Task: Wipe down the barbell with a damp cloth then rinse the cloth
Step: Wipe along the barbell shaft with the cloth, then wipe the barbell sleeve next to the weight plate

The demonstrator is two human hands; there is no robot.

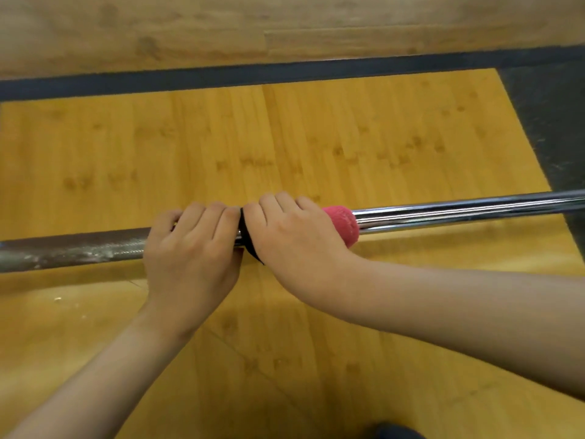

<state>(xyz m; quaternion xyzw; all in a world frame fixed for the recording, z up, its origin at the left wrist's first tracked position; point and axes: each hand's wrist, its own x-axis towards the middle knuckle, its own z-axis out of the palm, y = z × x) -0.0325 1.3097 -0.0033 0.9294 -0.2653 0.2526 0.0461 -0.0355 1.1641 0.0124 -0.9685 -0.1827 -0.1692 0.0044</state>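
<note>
Two hands: both of yours are on the barbell (459,210), side by side and touching.
Left hand (193,248): your fingers curl over the top of the bare shaft and close around it. The thumb is hidden under the bar. This grip probably stops the bar rolling while the other hand rubs.
Right hand (294,236): it is clamped around the pink cloth (343,224), fingers over the top, squeezing the fabric against the steel so it touches all round.
Cloth: it is wrapped on the barbell under your right palm. Only a pink bulge shows, on the side away from your left hand.
Dark band (245,245): a thin black strip circles the bar between your hands. You cannot tell whether it belongs to the cloth or the bar.
Bar surface: beyond your left hand the bar is dull, with white residue (79,253). Beyond the cloth it is bright chrome, so the dull stretch looks like the part left to wipe.
Wooden platform (285,137): it lies beneath the barbell.
Rinse: not yet begun, and no water is in view.
</note>
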